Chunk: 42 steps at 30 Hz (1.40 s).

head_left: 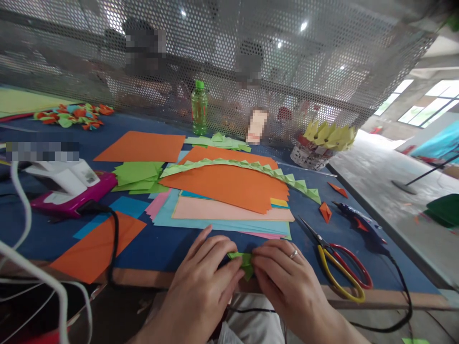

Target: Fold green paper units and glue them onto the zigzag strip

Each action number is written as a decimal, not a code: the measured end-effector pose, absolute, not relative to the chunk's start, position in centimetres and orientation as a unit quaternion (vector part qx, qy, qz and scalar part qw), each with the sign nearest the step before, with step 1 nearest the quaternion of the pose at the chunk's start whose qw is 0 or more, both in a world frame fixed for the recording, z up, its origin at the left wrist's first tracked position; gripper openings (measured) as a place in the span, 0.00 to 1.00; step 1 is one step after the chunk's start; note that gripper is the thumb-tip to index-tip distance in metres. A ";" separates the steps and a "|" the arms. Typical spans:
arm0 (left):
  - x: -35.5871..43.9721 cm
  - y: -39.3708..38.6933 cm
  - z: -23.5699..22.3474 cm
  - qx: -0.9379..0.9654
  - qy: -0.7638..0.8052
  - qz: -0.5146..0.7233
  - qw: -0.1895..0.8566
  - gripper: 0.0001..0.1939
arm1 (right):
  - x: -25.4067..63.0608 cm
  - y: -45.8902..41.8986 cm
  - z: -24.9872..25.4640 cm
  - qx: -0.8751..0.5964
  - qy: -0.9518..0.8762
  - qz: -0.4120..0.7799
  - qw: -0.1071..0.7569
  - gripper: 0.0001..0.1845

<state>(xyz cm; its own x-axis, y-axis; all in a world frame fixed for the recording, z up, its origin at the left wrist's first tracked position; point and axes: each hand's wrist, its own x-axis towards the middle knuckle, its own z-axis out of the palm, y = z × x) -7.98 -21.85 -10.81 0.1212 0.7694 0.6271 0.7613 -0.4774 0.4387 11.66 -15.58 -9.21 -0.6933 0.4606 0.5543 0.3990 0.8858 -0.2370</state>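
Both my hands meet at the near edge of the blue table [172, 243], pinching a small folded green paper piece [244, 263]. My left hand [202, 286] grips its left side with curled fingers, the index finger stretched forward. My right hand [287, 279], with a ring on one finger, presses the piece's right side. Just beyond my hands lies a stack of coloured sheets [229, 208], orange on top, with a long chain of folded green pieces [247, 167] curving over it.
Red-and-yellow scissors [340, 265] and a blue glue gun [362, 224] lie to the right. A pink-and-white device [68, 186] with a black cable sits left. A green bottle [199, 107], a basket of yellow folds [319, 145] and a perforated metal screen [229, 57] stand behind.
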 end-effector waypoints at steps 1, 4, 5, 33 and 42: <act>-8.0 -21.8 -10.9 0.740 0.518 0.427 0.024 0.11 | 11.6 -15.7 -9.3 -0.247 -0.911 0.069 0.323 0.08; -8.0 -21.5 -11.0 0.731 0.529 0.427 0.059 0.08 | 11.4 -15.8 -9.6 -0.287 -0.893 0.104 0.331 0.07; -8.0 -21.4 -11.0 0.731 0.531 0.424 0.065 0.08 | 11.4 -15.8 -9.8 -0.300 -0.888 0.107 0.332 0.06; -7.8 -20.6 -11.0 0.716 0.567 0.400 0.072 0.06 | 11.2 -15.1 -10.6 -0.370 -0.864 0.193 0.281 0.04; -7.8 -20.8 -11.2 0.710 0.568 0.412 0.059 0.06 | 11.8 -14.9 -10.5 -0.362 -0.885 0.160 0.246 0.03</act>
